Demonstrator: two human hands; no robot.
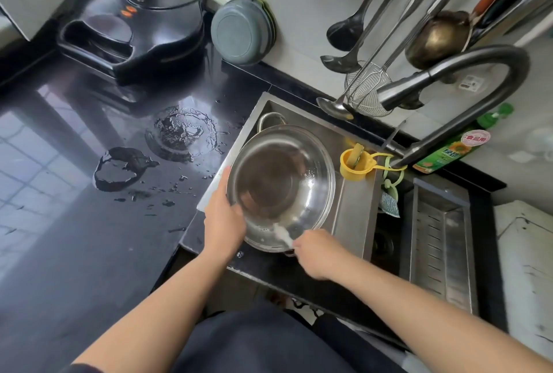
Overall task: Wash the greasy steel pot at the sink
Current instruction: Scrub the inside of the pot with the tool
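The left hand [223,217] grips the near-left rim of the steel pot [281,187], thumb along the outside; the pot sits tilted in the sink [354,208], its mouth facing up toward the person; the right hand [317,253] pinches a white cloth [282,233] against the pot's inner wall, just right of the left hand's hold; beyond the pot, the faucet [449,79] arches over the basin.
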